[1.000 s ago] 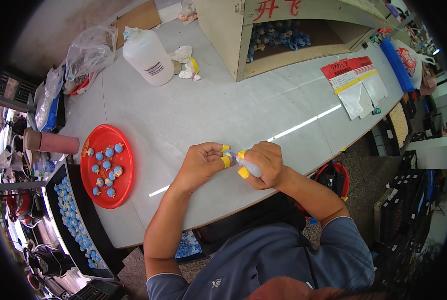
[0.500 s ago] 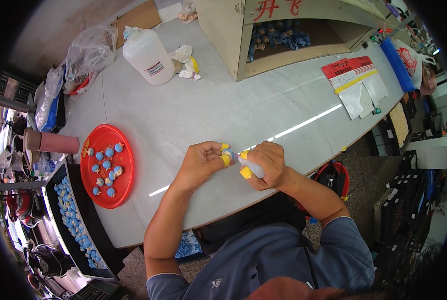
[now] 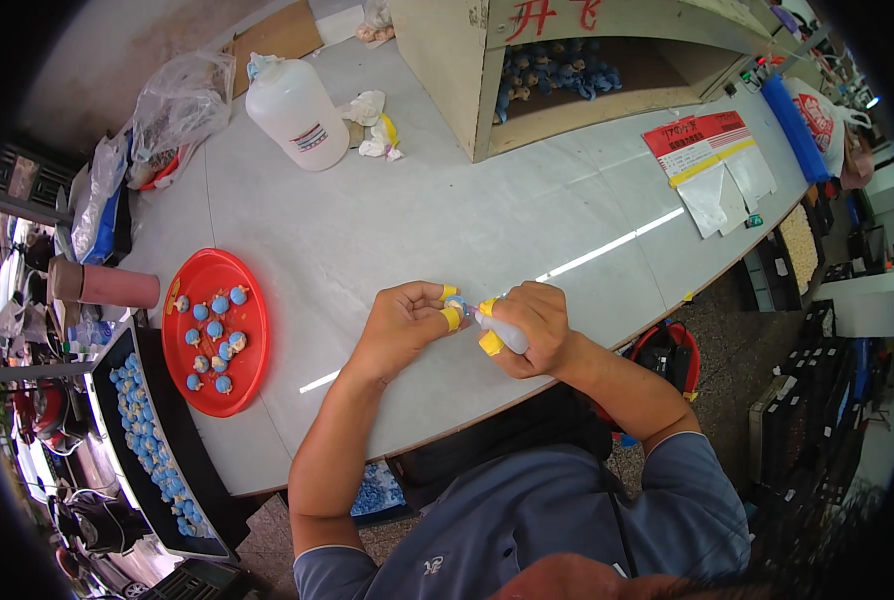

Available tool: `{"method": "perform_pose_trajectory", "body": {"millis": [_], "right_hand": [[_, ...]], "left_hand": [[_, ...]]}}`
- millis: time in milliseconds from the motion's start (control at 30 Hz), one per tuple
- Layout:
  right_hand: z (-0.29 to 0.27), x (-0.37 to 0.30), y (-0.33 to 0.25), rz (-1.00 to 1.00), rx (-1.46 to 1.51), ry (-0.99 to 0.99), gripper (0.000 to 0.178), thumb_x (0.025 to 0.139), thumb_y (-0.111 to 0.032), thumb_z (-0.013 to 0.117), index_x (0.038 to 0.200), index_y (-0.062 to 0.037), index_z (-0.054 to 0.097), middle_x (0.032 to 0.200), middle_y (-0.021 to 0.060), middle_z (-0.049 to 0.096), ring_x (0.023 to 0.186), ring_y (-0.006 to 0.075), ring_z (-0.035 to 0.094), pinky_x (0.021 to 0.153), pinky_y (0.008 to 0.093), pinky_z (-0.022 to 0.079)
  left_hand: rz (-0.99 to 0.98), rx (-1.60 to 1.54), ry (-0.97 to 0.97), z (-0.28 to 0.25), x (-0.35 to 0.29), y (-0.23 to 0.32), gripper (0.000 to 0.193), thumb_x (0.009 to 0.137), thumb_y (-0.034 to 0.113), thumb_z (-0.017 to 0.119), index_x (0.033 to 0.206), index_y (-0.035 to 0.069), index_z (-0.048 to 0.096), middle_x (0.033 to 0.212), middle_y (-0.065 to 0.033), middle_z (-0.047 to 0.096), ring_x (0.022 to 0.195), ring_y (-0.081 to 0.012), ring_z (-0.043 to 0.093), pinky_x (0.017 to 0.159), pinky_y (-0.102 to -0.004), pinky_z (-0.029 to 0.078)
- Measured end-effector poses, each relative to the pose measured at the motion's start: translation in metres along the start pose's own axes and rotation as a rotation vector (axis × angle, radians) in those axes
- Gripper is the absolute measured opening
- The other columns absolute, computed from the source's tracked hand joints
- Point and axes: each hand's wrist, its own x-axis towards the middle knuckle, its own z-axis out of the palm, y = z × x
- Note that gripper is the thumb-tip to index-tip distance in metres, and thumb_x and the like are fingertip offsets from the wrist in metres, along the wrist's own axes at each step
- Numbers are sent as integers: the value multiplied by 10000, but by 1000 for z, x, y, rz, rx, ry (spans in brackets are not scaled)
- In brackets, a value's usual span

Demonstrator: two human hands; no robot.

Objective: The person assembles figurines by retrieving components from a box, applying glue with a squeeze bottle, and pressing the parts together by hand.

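Observation:
Between the thumb and fingers of my left hand (image 3: 399,328) is a small blue-and-cream doll head (image 3: 456,304), partly covered by the fingertips. My right hand (image 3: 542,322) is wrapped round a small translucent white squeeze bottle (image 3: 508,334). Its nozzle end points left and meets or nearly meets the head; contact is too small to make out. Yellow tape bands several fingertips on both hands. To the left, a round red tray (image 3: 257,372) carries several similar blue heads (image 3: 214,329), spread apart.
A black bin (image 3: 199,480) full of blue heads stands at the left edge, near a pink tumbler (image 3: 117,286). Further back are a large white jug (image 3: 297,113), crumpled tissue (image 3: 372,125) and a cream shelf box (image 3: 447,75) holding blue figures. Red-and-white sheets (image 3: 707,150) lie at far right.

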Motion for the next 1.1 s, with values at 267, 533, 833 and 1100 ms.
{"method": "perform_pose_trajectory", "body": {"millis": [267, 533, 833, 1100], "right_hand": [[-11, -8, 3, 142, 85, 144, 229, 785, -76, 688, 973, 7, 586, 752, 109, 611, 559, 198, 559, 521, 305, 437], [-46, -16, 1, 689, 460, 309, 299, 883, 10, 620, 1146, 13, 478, 1091, 177, 668, 938, 180, 673, 869, 309, 517], [-164, -90, 64, 873, -211, 519, 314, 854, -55, 726, 1154, -31, 638, 989, 2, 648, 858, 69, 560, 748, 228, 448], [-304, -141, 122, 998, -884, 777, 286, 807, -96, 754, 1065, -18, 657, 801, 21, 636, 675, 108, 547, 637, 277, 466]], "left_hand": [[-19, 23, 35, -1, -1, 2, 271, 887, -3, 673, 1130, -98, 600, 1031, -143, 684, 934, -212, 698, 849, -299, 573], [-86, -58, 65, 1, 3, 8, 300, 888, -5, 637, 1173, -72, 576, 1057, -140, 672, 935, -223, 702, 830, -267, 569], [-64, 19, 126, 3, -5, 14, 246, 899, 26, 621, 1134, -31, 574, 1036, -115, 667, 889, -186, 690, 788, -252, 570], [-32, -3, 116, 18, -4, 18, 226, 908, 20, 624, 1127, -14, 581, 1021, -109, 675, 829, -171, 692, 718, -220, 573]]}}
